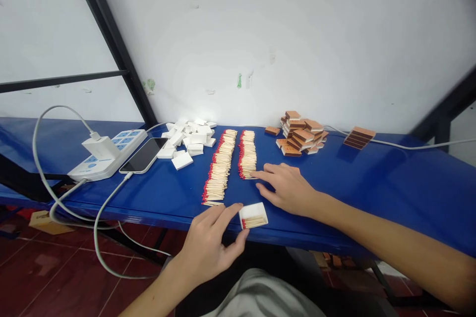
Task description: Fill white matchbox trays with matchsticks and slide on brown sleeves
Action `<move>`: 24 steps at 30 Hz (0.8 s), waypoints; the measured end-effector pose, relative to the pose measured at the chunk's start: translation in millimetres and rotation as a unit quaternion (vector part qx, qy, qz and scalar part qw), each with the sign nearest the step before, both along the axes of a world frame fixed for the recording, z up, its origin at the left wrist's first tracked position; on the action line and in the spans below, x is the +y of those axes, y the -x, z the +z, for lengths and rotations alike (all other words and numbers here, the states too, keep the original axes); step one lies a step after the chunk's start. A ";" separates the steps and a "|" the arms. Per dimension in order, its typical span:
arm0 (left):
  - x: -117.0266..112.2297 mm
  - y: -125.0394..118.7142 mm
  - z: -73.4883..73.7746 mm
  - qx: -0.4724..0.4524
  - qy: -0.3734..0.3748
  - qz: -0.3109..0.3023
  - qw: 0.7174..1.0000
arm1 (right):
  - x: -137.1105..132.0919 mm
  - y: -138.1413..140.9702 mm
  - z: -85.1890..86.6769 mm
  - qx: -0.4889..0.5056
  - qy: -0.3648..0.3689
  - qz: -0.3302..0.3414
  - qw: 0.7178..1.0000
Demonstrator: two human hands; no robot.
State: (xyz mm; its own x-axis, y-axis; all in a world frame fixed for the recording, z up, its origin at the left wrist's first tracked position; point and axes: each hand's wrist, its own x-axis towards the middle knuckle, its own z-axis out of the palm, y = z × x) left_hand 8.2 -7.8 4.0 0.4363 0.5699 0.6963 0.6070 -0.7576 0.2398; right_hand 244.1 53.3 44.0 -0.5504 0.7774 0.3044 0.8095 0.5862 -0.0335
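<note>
My left hand point(211, 240) pinches a small white matchbox tray point(253, 209) between thumb and fingers at the table's front edge. Several red-tipped matches point(255, 222) lie along the near side inside it. My right hand point(286, 185) has its fingers stretched out, the index fingertip touching the near end of the shorter row of matches point(247, 153); thumb and index are apart, with nothing visibly held. To the left runs a longer row of matches point(220, 163), red heads facing left. Part of an orange-brown piece point(295, 170) shows behind my right hand.
White trays point(189, 136) are heaped at the back left. Brown matchbox sleeves point(303, 133) are piled at the back right, with a striped brown block point(359, 137) farther right. A phone point(144, 155), a power strip point(111, 153) and looping white cables occupy the left side.
</note>
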 end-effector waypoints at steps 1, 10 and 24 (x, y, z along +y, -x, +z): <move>-0.2 0.0 0.1 0.000 -0.001 0.000 1.000 | -0.4 0.2 0.3 -0.002 0.000 -0.002 1.000; -0.2 1.3 -0.8 0.005 0.000 0.001 1.000 | -0.1 0.2 0.1 0.001 -0.006 0.007 1.000; 1.7 1.6 -2.4 0.008 -0.004 -0.002 1.000 | 2.2 -0.5 -2.0 0.034 -0.007 0.047 0.998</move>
